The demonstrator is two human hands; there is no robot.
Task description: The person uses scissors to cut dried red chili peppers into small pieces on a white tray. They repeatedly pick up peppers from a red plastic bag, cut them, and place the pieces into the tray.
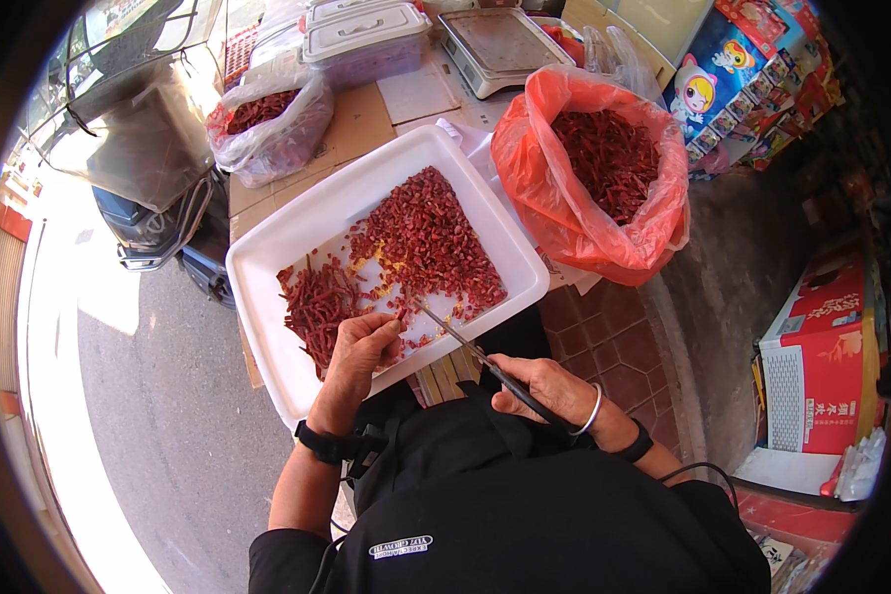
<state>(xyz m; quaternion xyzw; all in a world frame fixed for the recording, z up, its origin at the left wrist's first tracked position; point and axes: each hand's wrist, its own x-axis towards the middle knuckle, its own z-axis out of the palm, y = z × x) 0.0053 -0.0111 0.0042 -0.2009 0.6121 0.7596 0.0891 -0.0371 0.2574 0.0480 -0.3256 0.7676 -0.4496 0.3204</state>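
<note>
My left hand (365,347) pinches a dried red chili (402,315) between thumb and fingertips over the near side of a white plastic tray (260,256). In my right hand (540,384) is a pair of long scissors (466,345), whose blade tips point at the chili. The blades look closed or nearly so. A pile of whole dried chilies (318,308) lies in the tray's left part, just beyond my left hand. Cut chili pieces (427,234) fill much of the right and far part, with yellow seeds (379,260) scattered between the two piles.
A red plastic bag (523,163) full of dried chilies stands right of the tray. A clear bag (289,148) of chilies sits at the far left. Behind are a lidded plastic box (367,44) and a weighing scale (501,44). A parked vehicle (152,223) is at left; a red carton (824,356) at right.
</note>
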